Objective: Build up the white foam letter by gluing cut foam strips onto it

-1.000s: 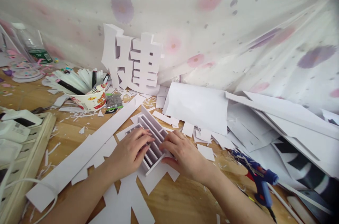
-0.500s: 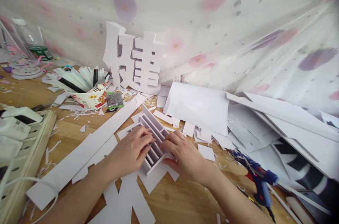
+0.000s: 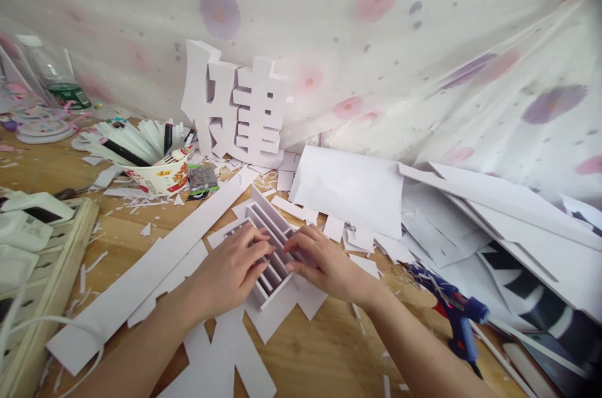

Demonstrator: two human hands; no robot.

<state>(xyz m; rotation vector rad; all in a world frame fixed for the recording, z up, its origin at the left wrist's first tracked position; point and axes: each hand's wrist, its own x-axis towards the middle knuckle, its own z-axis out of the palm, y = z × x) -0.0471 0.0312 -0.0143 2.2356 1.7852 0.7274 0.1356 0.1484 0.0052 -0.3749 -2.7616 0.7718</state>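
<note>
A small white structure of foam board (image 3: 277, 288), with several upright strips in parallel rows, lies on loose white sheets in front of me. My left hand (image 3: 230, 272) rests over its left side, fingers curled and closed on the strips near the middle. On the other side, my right hand (image 3: 327, 263) has its thumb and fingertips bent onto the structure's right edge. The fingers partly hide what exactly they pinch. Below lies a cut-out white board (image 3: 226, 348) with branching arms. A long white board strip (image 3: 155, 272) runs diagonally beside my left hand.
At the back stands a large white three-dimensional character (image 3: 235, 106). A paper tub (image 3: 160, 177) of sticks and markers sits left of it. A power strip (image 3: 51, 285) lies at left. A blue glue gun (image 3: 458, 310) and stacked white boards (image 3: 508, 222) are at right, with scraps scattered around.
My right hand has shifted slightly, its thumb moving up and inward along the structure's right edge. My left hand stays nearly still. The view has shifted slightly.
</note>
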